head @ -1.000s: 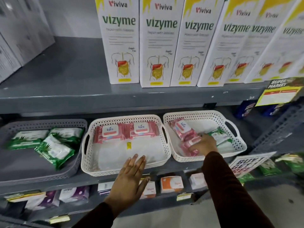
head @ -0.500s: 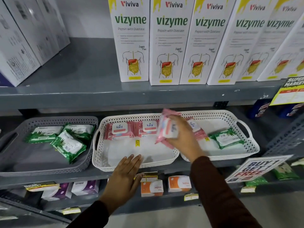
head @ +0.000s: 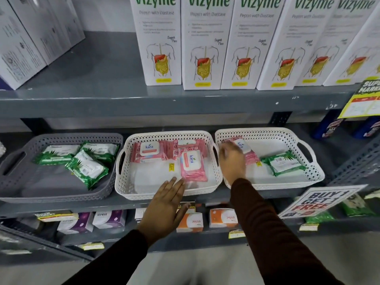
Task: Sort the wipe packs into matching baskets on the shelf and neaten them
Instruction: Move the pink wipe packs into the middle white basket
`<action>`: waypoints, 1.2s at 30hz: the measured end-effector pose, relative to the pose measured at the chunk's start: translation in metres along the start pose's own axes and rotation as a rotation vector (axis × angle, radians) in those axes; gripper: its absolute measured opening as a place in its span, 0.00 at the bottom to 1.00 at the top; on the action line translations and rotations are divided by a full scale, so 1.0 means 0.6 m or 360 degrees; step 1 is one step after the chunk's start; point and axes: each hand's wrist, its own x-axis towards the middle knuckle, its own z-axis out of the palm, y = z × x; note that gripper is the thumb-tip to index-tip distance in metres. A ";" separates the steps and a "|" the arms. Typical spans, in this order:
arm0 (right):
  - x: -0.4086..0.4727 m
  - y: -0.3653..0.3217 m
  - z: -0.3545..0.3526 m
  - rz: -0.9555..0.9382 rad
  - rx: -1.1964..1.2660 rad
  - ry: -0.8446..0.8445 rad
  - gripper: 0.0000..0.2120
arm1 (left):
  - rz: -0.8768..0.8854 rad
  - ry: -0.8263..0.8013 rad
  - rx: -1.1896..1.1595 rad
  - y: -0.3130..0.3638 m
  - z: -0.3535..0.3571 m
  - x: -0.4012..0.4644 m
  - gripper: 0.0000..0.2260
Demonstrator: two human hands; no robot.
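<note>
Three perforated baskets sit side by side on the grey shelf (head: 61, 204). The grey basket (head: 61, 190) on the left holds three green wipe packs (head: 87, 168), loosely overlapped. The middle white basket (head: 123, 182) holds pink wipe packs — one (head: 151, 151) lying flat at the back left, another mostly hidden at the back right, and a third pink pack (head: 192, 166) lying lengthwise on top of it, its lower end reaching toward the front rim. The right white basket (head: 308, 179) is mixed: a pink pack (head: 243, 146) at its back left corner and a single green pack (head: 284, 164) to the right, apart from it.

The left hand (head: 166, 206) rests flat over the middle basket's front rim, fingers (head: 174, 182) spread and holding nothing, tips just short of the lengthwise pink pack. The right hand (head: 232, 160) is blurred over the left end of the right basket, covering part of the pink pack there — whether its fingers grip the pack cannot be told.

Tall white Vizyme cartons (head: 203, 44) line the shelf above, and a "buy 1 get 1 free" sign (head: 312, 201) hangs below the right basket.
</note>
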 end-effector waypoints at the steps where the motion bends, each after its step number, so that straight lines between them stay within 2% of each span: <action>1: 0.012 0.024 -0.003 0.0128 -0.0060 0.0053 0.10 | 0.0009 -0.0015 0.0006 0.006 0.003 0.005 0.27; 4: 0.047 0.085 -0.011 0.0604 -0.0239 -0.0191 0.30 | 0.0013 -0.0015 0.0018 0.023 0.009 0.021 0.27; 5: 0.054 0.098 -0.014 0.0695 -0.0257 -0.0314 0.36 | 0.0009 -0.0005 0.0012 0.025 0.010 0.023 0.27; 7: 0.062 0.118 -0.012 0.0726 -0.0289 -0.0437 0.40 | 0.0020 0.0001 -0.0003 0.027 0.011 0.022 0.26; 9: 0.063 0.127 -0.011 0.0777 -0.0228 -0.0361 0.39 | 0.0024 -0.0019 0.0001 0.022 0.009 0.013 0.26; 12: 0.055 0.105 -0.016 0.0876 0.0138 -0.0048 0.34 | -0.0060 0.0010 -0.0020 0.005 -0.001 -0.008 0.25; 15: 0.027 0.043 -0.016 0.0617 0.0489 0.0277 0.28 | -0.0171 0.0068 0.0004 -0.024 -0.011 -0.039 0.25; 17: 0.004 -0.021 -0.007 0.0405 0.0657 0.0250 0.26 | -0.0226 0.0090 0.0034 -0.043 -0.015 -0.057 0.26; 20: -0.026 -0.110 0.030 0.0012 0.0642 0.0002 0.26 | -0.0271 0.0099 0.0056 -0.055 -0.021 -0.072 0.26; 24: -0.054 -0.178 0.105 -0.0272 0.0380 -0.0382 0.25 | -0.0293 0.0104 0.0065 -0.054 -0.026 -0.075 0.25; 28: -0.069 -0.193 0.158 -0.0364 -0.0070 -0.0704 0.20 | -0.0301 0.0096 0.0083 -0.050 -0.027 -0.076 0.26; 30: -0.068 -0.194 0.157 -0.0356 -0.0222 -0.0688 0.18 | -0.0334 0.0082 0.0088 -0.050 -0.024 -0.079 0.27; 33: -0.054 -0.182 0.124 -0.0286 -0.0130 -0.0608 0.18 | -0.0321 0.0069 0.0072 -0.036 -0.018 -0.071 0.28; 36: -0.025 -0.111 0.070 -0.0078 -0.0039 -0.0087 0.15 | -0.0170 0.0008 0.0067 -0.001 -0.010 -0.042 0.29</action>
